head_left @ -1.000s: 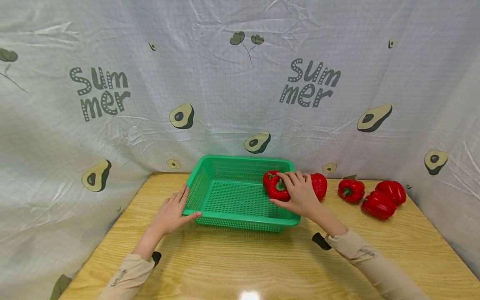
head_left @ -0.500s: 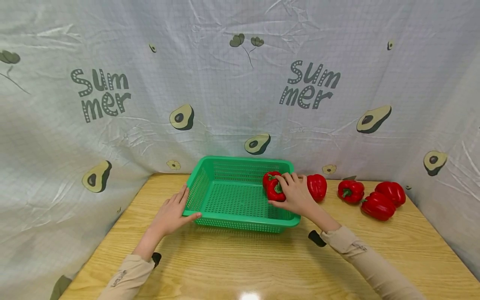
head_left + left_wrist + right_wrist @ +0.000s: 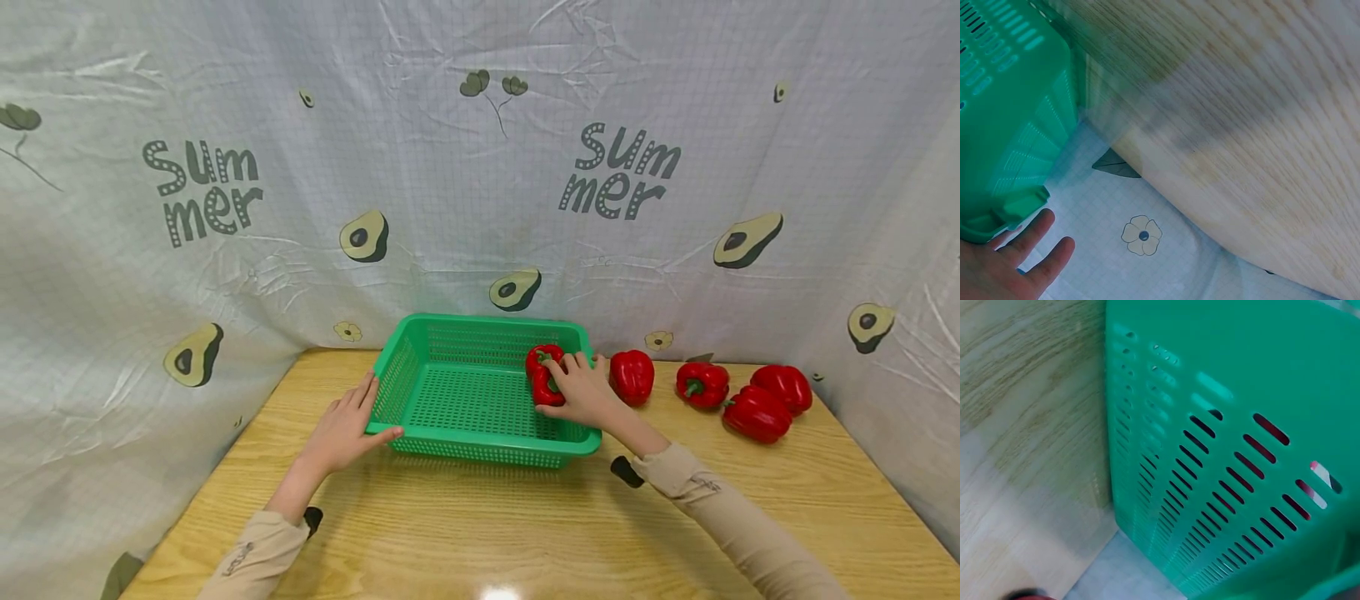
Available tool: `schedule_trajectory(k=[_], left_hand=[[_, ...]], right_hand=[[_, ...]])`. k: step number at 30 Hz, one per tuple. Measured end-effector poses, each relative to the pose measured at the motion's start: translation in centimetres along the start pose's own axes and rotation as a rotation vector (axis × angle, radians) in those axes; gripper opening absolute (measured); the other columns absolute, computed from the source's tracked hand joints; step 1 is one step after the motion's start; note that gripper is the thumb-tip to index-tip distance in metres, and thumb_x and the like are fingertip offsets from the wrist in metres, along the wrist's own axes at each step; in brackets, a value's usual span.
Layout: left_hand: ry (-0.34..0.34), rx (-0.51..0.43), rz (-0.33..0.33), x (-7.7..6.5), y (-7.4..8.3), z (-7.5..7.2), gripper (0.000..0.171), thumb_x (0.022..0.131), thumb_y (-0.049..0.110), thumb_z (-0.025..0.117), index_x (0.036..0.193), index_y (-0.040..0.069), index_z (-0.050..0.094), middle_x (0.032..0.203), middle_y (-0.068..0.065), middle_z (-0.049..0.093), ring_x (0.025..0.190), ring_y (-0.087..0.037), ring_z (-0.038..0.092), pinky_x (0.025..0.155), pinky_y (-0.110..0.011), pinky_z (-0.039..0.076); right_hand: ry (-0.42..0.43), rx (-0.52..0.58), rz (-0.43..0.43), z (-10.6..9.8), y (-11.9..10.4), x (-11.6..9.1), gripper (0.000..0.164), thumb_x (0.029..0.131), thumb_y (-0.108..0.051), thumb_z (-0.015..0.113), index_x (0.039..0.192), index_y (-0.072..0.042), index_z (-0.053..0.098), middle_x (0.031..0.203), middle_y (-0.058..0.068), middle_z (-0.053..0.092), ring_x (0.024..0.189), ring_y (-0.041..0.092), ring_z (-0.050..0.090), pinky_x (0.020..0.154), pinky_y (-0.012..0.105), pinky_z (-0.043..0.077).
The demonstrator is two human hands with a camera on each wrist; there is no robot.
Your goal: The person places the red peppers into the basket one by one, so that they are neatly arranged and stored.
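Observation:
A green plastic basket (image 3: 480, 446) with slotted walls stands on the wooden table. My left hand (image 3: 341, 429) rests at its left near corner, thumb lying along the rim; the left wrist view shows straight fingers (image 3: 1029, 236) beside the basket's edge. Inside the basket's right end, my right hand (image 3: 583, 392) grips a red bell pepper (image 3: 546, 392), partly covering it. Another red bell pepper (image 3: 542, 353) lies just behind that one. In the right wrist view the basket's outer wall (image 3: 1222, 462) hides the hand's grip, with red showing through some slots.
Right of the basket stands a red bell pepper (image 3: 632, 377). Farther right lie more peppers: one with its stem facing front (image 3: 702, 385), and a touching pair, the nearer pepper (image 3: 757, 414) and the farther pepper (image 3: 783, 388). A printed curtain (image 3: 450, 167) hangs behind the table (image 3: 450, 533).
My right hand has moved slightly left and lower into the basket with the bell pepper, uncovering more of the pepper outside. My left hand has stayed in place.

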State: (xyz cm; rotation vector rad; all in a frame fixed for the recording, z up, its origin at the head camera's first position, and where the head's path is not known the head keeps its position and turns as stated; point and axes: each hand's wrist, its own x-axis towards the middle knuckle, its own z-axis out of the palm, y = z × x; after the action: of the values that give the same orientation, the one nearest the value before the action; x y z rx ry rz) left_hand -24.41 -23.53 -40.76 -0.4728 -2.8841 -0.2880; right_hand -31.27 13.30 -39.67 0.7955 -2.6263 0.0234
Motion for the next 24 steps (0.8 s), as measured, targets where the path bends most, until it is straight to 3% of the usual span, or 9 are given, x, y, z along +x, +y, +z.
schedule_trajectory(k=[10, 15, 24], left_hand=[[-0.004, -0.002, 0.002, 0.01, 0.15, 0.05, 0.092, 0.081, 0.058, 0.05, 0.14, -0.005, 0.019, 0.147, -0.022, 0.016, 0.127, -0.042, 0.031, 0.099, -0.056, 0.03], [-0.001, -0.009, 0.001, 0.02, 0.13, 0.04, 0.092, 0.081, 0.057, 0.05, 0.14, -0.006, 0.018, 0.147, -0.022, 0.016, 0.127, -0.043, 0.03, 0.099, -0.056, 0.03], [-0.004, -0.01, -0.003, -0.03, -0.01, 0.05, 0.092, 0.082, 0.058, 0.049, 0.14, -0.005, 0.018, 0.148, -0.021, 0.014, 0.127, -0.042, 0.03, 0.098, -0.056, 0.03]], right_hand=[[-0.157, 0.073, 0.057, 0.42, -0.36, 0.56, 0.073, 0.07, -0.053, 0.068, 0.122, -0.006, 0.047, 0.104, 0.019, 0.051, 0.093, 0.033, 0.043, 0.082, 0.061, 0.029], [-0.19, 0.084, 0.065, 0.44, -0.59, 0.71, 0.07, 0.069, -0.051, 0.07, 0.116, -0.004, 0.049, 0.104, 0.019, 0.049, 0.092, 0.034, 0.043, 0.082, 0.063, 0.027], [-0.226, 0.079, 0.079, 0.31, -0.7, 0.88, 0.074, 0.067, -0.052, 0.07, 0.118, -0.004, 0.047, 0.107, 0.019, 0.048, 0.095, 0.036, 0.043, 0.086, 0.066, 0.026]])
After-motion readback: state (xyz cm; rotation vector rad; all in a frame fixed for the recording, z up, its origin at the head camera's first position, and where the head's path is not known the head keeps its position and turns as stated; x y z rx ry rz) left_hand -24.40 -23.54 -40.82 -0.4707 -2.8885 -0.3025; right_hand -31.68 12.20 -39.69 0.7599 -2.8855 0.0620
